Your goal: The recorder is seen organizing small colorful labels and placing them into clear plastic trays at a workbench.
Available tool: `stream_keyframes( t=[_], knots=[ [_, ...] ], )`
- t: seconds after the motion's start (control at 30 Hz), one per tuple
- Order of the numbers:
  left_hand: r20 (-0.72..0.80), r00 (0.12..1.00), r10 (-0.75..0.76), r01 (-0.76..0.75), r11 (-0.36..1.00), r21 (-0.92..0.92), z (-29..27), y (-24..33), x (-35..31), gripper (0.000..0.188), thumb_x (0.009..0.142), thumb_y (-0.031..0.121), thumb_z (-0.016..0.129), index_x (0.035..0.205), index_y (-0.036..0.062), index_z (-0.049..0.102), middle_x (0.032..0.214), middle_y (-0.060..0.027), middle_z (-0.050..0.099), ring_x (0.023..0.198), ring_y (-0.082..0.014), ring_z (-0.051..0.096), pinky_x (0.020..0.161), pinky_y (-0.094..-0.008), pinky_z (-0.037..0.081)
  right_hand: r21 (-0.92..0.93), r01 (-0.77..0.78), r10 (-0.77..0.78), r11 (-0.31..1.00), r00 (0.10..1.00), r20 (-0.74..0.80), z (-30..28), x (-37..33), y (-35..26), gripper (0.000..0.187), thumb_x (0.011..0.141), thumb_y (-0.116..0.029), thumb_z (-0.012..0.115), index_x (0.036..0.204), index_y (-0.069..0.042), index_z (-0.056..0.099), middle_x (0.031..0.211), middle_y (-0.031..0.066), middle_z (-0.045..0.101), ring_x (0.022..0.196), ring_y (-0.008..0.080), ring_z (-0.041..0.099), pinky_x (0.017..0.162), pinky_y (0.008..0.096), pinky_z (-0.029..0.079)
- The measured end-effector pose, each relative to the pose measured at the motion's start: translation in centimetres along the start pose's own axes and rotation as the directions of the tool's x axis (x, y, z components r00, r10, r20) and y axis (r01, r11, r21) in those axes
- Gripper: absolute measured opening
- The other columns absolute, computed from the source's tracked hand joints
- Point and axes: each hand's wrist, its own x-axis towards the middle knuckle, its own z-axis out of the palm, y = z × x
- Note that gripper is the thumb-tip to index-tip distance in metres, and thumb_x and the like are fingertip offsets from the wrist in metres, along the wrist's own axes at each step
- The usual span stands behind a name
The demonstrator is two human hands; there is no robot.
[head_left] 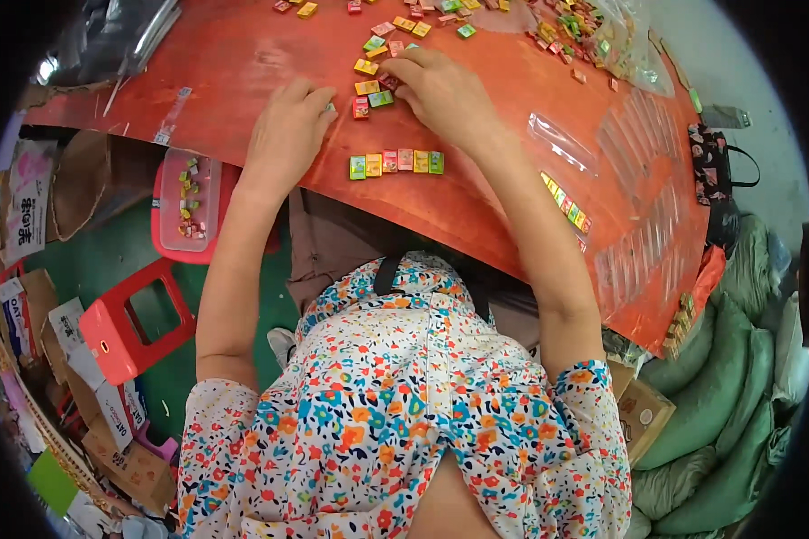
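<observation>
On the red tabletop (270, 58), my left hand (288, 130) has its fingers drawn together. A sliver of pale green shows at its fingertips; what it is, I cannot make out. My right hand (445, 94) reaches over a loose group of small coloured boxes, its thumb and fingers closed around a small dark red box (388, 81). Between the hands lie a green box (381, 98), a yellow box (367, 87) and a red box (360, 108). Closer to me, a straight row of several green, yellow and red boxes (389, 162) stands side by side.
Clear plastic trays (638, 242) cover the table's right side, beside a filled strip of boxes (564, 201). A plastic bag (634, 45) and a heap of boxes (571, 27) lie far right. Left, below the edge, are a clear tub (189, 202) and red stool (139, 319).
</observation>
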Motion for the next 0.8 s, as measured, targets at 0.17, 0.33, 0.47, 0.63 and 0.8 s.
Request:
stream_keyframes(
  t=[0.17,0.33,0.47,0.63,0.8],
  knots=[
    [0.113,0.994,0.009,0.014,0.981,-0.195,-2.4,1.1,-1.8,0.028,0.086,0.009,0.065,0.114,0.0036,0.064,0.1,-0.0139,0.06,0.094,-0.0326,0.06,0.078,-0.0423,0.05,0.035,0.007,-0.004,0.999,0.997,-0.077,-2.4,-2.5,-0.1,0.028,0.088,-0.012,0.065,0.117,-0.009,0.065,0.11,0.0112,0.065,0.099,0.0323,0.064,0.083,0.0423,0.053],
    [0.297,0.955,-0.014,0.15,0.886,-0.44,-3.4,2.7,-4.6,0.035,0.081,0.003,0.069,0.116,0.0012,0.062,0.098,-0.015,0.059,0.085,-0.0329,0.061,0.073,-0.039,0.05,0.313,-0.214,0.196,0.925,0.977,0.087,-5.3,-7.5,-1.1,0.028,0.089,-0.012,0.066,0.117,-0.006,0.065,0.113,0.0111,0.064,0.096,0.0316,0.065,0.081,0.0368,0.053],
    [0.247,0.968,-0.04,0.162,0.853,-0.496,-2.8,3.4,-4.9,0.04,0.081,0.009,0.073,0.118,0.002,0.062,0.104,-0.0146,0.059,0.089,-0.0328,0.062,0.075,-0.0389,0.051,0.315,-0.249,0.229,0.916,0.968,0.098,-5.4,-10.2,-2.0,0.033,0.089,-0.017,0.067,0.12,-0.007,0.064,0.117,0.0099,0.063,0.098,0.0304,0.065,0.082,0.0391,0.054],
    [0.229,0.973,0.014,0.063,0.942,-0.329,-1.8,4.6,-3.8,0.042,0.079,0.014,0.076,0.119,0.0044,0.065,0.104,-0.0135,0.059,0.091,-0.0314,0.063,0.077,-0.0401,0.051,0.115,-0.183,0.179,0.976,0.983,0.041,-3.1,-10.1,-3.4,0.037,0.085,-0.027,0.07,0.119,-0.013,0.065,0.114,0.0104,0.062,0.103,0.0288,0.063,0.081,0.0404,0.054],
    [0.239,0.969,0.057,0.025,0.944,-0.329,-1.2,5.2,-3.2,0.031,0.08,0.013,0.076,0.109,0.0033,0.069,0.091,-0.0123,0.057,0.079,-0.0288,0.061,0.07,-0.0384,0.049,0.191,-0.202,0.199,0.961,0.979,0.034,-1.1,-10.2,-3.3,0.029,0.084,-0.023,0.07,0.108,-0.008,0.065,0.103,0.0085,0.061,0.096,0.0292,0.061,0.078,0.0404,0.054]
  ],
)
